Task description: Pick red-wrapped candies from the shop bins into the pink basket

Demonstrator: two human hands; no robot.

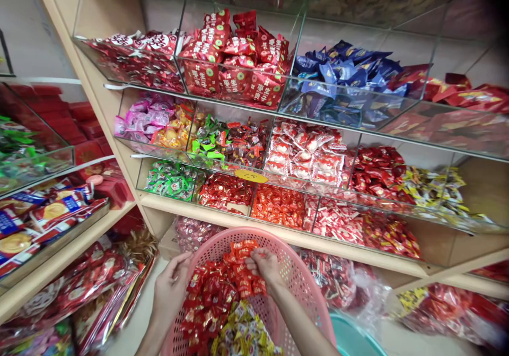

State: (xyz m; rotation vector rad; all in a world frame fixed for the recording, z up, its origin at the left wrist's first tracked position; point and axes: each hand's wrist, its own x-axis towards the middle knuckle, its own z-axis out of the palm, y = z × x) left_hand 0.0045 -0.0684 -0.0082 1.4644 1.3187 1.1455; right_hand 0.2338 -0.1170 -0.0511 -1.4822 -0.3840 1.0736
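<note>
A pink plastic basket (pixel 296 271) sits low in front of me, tilted, holding a heap of red-wrapped candies (pixel 210 297) and some yellow-wrapped candies (pixel 242 335) at its near side. My right hand (pixel 264 268) is inside the basket, fingers closed round a bunch of red candies (pixel 243 266) at the top of the heap. My left hand (pixel 170 287) grips the basket's left rim, fingers curled over the edge.
Glass-fronted shelf bins (pixel 254 106) of wrapped sweets rise ahead: red, blue, pink, green, white. A yellow price tag (pixel 250 176) marks one bin. Bagged candy lies under the lowest wooden shelf (pixel 278 234). More shelves stand to the left. A teal tub (pixel 352 337) sits beside the basket.
</note>
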